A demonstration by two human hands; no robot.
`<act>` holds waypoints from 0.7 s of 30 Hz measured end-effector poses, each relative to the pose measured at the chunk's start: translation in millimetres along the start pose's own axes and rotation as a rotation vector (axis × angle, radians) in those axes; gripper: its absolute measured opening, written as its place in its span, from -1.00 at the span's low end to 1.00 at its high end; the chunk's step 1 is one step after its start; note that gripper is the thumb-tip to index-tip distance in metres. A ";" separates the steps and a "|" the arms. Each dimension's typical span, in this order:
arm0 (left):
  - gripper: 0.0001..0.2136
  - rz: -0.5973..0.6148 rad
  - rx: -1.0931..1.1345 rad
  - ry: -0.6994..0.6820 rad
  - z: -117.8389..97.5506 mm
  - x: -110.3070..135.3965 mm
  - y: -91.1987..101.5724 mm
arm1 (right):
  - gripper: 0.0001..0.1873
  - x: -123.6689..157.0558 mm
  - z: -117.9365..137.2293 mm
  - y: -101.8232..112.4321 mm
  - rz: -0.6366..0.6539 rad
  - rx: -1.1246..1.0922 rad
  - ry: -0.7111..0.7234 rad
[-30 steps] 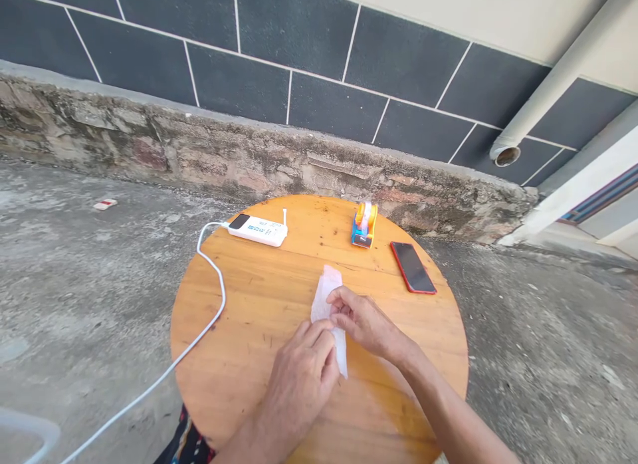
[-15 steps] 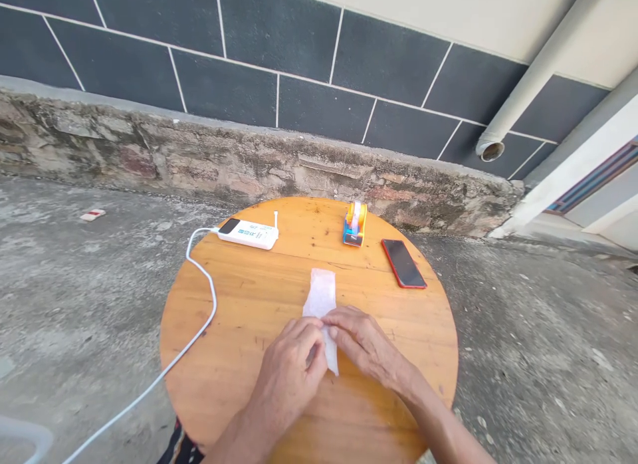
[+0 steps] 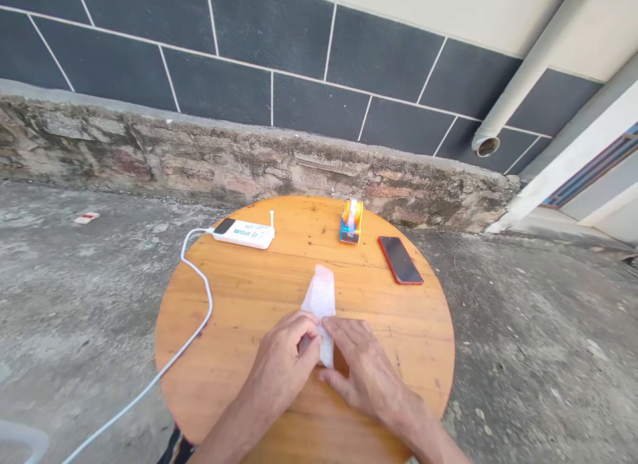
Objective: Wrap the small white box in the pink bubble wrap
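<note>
Wood table (image 3: 224, 304) bore a white strip (image 3: 321, 294) near its middle; at the strip's left edge the left hand (image 3: 284, 351) pinched it, while by its right edge the right hand (image 3: 366, 361) had spread, thumb swung off its fingers (leaving the left seemingly holding alone)

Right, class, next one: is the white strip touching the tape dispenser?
Apart. The head view shows it: bare wooden tabletop lies between the far end of the white strip and the tape dispenser.
</note>
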State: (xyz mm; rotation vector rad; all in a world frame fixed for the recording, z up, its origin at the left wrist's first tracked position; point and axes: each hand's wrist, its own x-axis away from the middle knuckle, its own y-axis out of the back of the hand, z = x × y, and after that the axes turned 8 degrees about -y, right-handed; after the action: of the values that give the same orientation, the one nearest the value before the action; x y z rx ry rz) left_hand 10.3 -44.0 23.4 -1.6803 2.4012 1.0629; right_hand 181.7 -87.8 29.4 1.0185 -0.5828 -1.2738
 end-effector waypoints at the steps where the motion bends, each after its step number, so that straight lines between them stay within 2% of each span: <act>1: -0.84 -0.001 0.003 0.008 -0.6 -0.3 -0.1 | -0.30 -0.3 0.7 -1.6 -0.012 0.009 0.000; 11: -0.86 0.039 0.032 0.096 -7.8 2.2 1.6 | -0.56 0.3 12.7 7.4 0.053 -0.076 -0.047; 21: -0.89 0.146 0.091 0.250 -18.7 5.7 7.5 | -0.41 15.7 8.6 10.7 0.147 -0.204 -0.094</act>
State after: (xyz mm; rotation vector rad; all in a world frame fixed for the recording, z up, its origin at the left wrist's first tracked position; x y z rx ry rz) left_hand 8.1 -57.4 39.4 -1.7232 2.7156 0.7832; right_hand 183.7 -105.6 40.0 0.7371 -0.5753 -1.2281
